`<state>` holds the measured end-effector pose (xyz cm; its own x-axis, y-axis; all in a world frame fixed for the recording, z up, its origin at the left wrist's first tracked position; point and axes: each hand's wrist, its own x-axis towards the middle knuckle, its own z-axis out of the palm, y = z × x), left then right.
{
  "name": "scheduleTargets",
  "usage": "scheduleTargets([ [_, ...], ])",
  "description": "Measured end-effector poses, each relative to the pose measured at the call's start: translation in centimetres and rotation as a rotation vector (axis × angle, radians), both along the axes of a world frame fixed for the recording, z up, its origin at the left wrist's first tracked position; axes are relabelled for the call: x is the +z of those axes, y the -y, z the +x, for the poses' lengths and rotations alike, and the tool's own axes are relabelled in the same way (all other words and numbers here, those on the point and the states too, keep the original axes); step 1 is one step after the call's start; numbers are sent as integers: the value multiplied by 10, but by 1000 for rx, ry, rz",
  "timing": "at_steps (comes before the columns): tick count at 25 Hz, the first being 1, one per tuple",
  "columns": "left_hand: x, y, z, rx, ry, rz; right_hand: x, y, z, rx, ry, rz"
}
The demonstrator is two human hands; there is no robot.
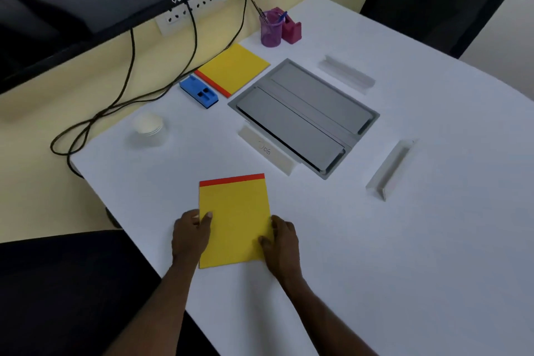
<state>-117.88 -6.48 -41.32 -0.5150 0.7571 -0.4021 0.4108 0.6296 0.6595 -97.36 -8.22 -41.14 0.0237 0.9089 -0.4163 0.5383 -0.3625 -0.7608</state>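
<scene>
A yellow notepad with a red top strip [235,217] lies on the white table [375,240] near its front left edge. My left hand [189,235] holds the pad's left edge, thumb on top of the yellow cover. My right hand [280,243] holds the pad's right edge lower down, thumb pressed on the cover. A second yellow notepad with a red strip [232,68] lies flat at the back of the table.
A grey cable hatch [303,115] is set in the table's middle, with three white name holders [270,152] [390,169] [346,74] around it. A blue eraser [198,91], a stack of paper cups [148,124], a purple pen cup [271,27] and a pink tape dispenser [291,27] stand farther back. Black cables [127,89] hang at the left edge.
</scene>
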Motion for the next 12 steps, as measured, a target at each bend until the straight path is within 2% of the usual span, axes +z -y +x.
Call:
scheduleTargets([
  [3, 2, 1, 2, 155, 250, -55, -1, -1, 9, -27, -1, -34],
  [5, 4, 4, -2, 178, 374, -60, -1, 2, 21, -75, -68, -100],
  [12, 31, 8, -18, -18, 837, -89, 23, 35, 54, -330, -618, -244],
])
